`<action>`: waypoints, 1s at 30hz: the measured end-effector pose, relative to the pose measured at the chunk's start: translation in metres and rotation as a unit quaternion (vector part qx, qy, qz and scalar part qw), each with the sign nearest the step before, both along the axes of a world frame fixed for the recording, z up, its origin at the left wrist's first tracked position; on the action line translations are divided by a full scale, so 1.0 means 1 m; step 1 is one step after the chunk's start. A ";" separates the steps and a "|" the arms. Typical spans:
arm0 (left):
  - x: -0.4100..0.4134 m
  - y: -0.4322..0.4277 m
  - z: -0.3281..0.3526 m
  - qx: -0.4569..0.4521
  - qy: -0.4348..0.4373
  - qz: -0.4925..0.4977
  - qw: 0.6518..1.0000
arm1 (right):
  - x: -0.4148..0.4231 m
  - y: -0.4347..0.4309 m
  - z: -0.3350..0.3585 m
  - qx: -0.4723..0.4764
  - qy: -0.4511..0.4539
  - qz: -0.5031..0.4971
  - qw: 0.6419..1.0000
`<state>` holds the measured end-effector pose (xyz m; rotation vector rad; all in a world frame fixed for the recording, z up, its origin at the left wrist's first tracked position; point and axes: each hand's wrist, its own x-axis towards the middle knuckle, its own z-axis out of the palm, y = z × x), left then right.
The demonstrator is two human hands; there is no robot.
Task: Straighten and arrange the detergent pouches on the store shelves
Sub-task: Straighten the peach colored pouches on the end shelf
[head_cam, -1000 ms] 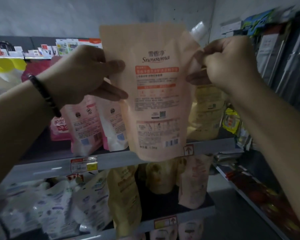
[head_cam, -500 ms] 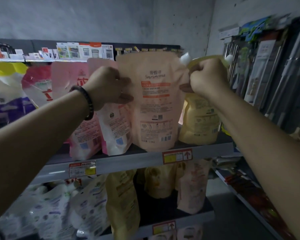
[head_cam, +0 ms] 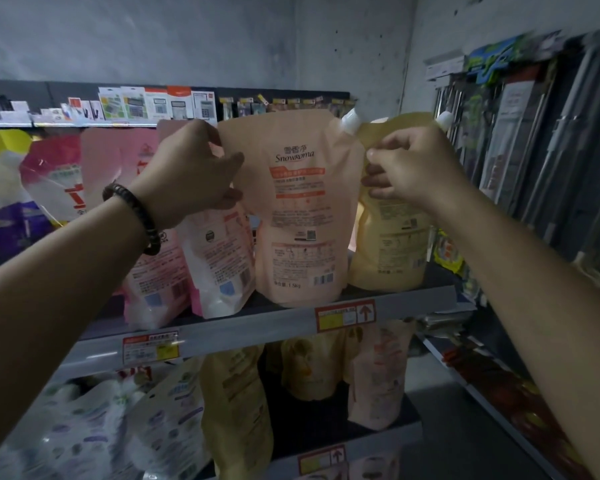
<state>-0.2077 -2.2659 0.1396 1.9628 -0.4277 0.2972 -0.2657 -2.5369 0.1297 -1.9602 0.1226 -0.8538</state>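
shelf (head_cam: 257, 329): left hand (head_cam: 187, 171), right hand (head_cam: 409, 168) on pouch (head_cam: 298, 216)

Both bare forearms rise from the near corners and converge toward the far middle. The left hand (head_cam: 191, 171) shows its back to the camera and grips the left edge of the peach pouch (head_cam: 302, 216), with two fingertips lying on the pouch's front. A dark beaded bracelet (head_cam: 132, 216) circles the left wrist. The right hand (head_cam: 409, 168) is at about the same height, knuckles up. Its curled fingers pinch the pouch's right edge just below the spout. The two hands are apart, with the pouch between them.
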 end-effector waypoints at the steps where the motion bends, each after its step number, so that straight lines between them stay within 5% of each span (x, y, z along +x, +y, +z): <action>1: -0.002 0.000 0.001 0.005 -0.004 0.008 1.000 | -0.002 0.000 -0.001 0.005 0.000 0.005 1.000; 10: -0.035 -0.003 -0.009 0.062 -0.050 0.075 0.994 | -0.021 -0.011 -0.012 0.006 0.010 0.034 0.999; 22: -0.081 -0.050 -0.085 0.034 -0.050 -0.019 0.998 | -0.055 -0.055 -0.052 0.038 0.036 0.077 0.996; 30: -0.090 -0.080 -0.156 -0.054 -0.057 0.012 0.997 | -0.069 -0.094 -0.093 0.069 0.070 0.089 0.991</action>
